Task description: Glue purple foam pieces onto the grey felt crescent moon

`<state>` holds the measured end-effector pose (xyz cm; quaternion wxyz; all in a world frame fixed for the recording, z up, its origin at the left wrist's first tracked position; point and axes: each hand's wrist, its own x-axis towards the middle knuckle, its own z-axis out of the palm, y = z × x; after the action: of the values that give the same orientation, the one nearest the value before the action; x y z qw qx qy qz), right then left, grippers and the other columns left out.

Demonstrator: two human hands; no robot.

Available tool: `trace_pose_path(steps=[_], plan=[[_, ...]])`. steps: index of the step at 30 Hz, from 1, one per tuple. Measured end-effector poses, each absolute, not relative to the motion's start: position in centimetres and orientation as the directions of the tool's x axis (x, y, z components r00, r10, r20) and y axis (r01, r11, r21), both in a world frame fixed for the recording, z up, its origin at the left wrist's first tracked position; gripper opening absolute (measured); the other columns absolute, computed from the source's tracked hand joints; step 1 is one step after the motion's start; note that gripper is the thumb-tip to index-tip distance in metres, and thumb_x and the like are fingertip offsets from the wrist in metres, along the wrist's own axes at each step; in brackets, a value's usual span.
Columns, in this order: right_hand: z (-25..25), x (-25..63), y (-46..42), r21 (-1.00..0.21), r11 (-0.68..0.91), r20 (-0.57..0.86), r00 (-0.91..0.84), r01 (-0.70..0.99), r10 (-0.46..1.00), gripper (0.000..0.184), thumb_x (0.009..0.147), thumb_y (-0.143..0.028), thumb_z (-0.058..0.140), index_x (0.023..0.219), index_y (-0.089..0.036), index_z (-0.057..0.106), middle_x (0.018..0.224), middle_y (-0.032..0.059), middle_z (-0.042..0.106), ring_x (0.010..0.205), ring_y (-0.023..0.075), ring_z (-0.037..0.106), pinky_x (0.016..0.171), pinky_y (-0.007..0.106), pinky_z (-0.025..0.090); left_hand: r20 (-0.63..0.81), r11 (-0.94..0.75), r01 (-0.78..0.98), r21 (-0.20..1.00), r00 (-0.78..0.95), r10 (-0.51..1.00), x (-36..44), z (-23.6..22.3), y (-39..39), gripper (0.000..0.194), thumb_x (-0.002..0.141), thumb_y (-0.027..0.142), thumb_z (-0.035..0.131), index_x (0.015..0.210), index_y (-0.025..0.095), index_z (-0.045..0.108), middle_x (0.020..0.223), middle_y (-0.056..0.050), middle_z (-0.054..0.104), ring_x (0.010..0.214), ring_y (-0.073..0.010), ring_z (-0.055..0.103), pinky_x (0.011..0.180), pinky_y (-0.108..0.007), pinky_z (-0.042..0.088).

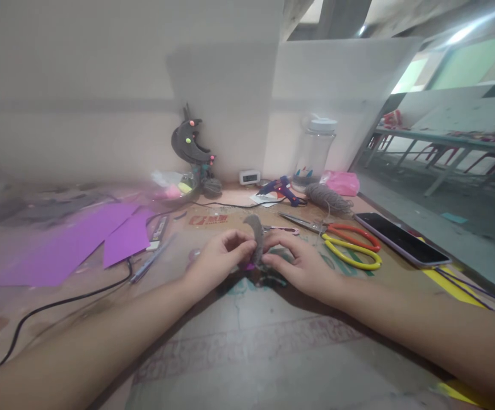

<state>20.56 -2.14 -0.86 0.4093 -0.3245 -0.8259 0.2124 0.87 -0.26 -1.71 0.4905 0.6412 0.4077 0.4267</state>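
Note:
My left hand [221,256] and my right hand [294,259] meet at the middle of the table, fingers pinched from both sides on a curved grey felt piece [256,230] that stands up between them. A small pink bit shows under the fingers at its base. Both forearms rest on a sheet of brown cardboard [247,330]. The picture is smeared by motion, mostly on the left.
Orange and yellow scissors [352,245] and a phone [401,239] lie to the right. Behind are a blue glue gun [283,189], a grey yarn ball [328,197], a clear jar [315,151] and a dark moon-shaped figure [189,145]. Purple sheets [80,242] and a black cable [68,299] lie left.

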Motion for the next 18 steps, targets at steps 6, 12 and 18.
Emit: trace_pose_path(steps=[6,12,18], plan=[[-1.1,20.7,-2.5,-0.502,0.772,0.604,-0.480,0.389,0.636,0.013,0.095,-0.022,0.054,0.105,-0.022,0.061,0.116,0.0102,0.058,0.113,0.0212,0.057,0.100,0.039,0.045,0.225,-0.251,0.056,0.966,0.286,0.931,1.0,-1.2,-1.2,0.030,0.085,0.046,0.058,0.078,0.018,0.065,0.075,-0.001,0.066,0.072,-0.0159,0.059,0.069,-0.025,0.047],[-1.4,20.9,-2.3,-0.465,0.760,0.587,-0.484,0.453,0.648,0.018,0.097,-0.022,0.049,0.110,-0.020,0.062,0.117,0.0118,0.058,0.116,0.0224,0.054,0.102,0.040,0.043,0.248,-0.300,0.150,0.942,0.290,0.924,0.6,-1.2,-0.8,0.039,0.086,0.052,0.051,0.067,0.018,0.056,0.065,0.002,0.051,0.066,-0.0146,0.050,0.064,-0.025,0.040],[-1.2,21.2,-1.8,-0.479,0.744,0.573,-0.477,0.465,0.667,0.021,0.097,-0.024,0.049,0.115,-0.021,0.060,0.120,0.0114,0.059,0.117,0.0218,0.055,0.103,0.040,0.044,0.122,-0.156,0.100,0.983,0.284,0.951,0.8,-1.6,0.3,0.039,0.082,0.053,0.057,0.064,0.018,0.051,0.060,0.005,0.041,0.059,-0.0121,0.039,0.057,-0.025,0.029]])
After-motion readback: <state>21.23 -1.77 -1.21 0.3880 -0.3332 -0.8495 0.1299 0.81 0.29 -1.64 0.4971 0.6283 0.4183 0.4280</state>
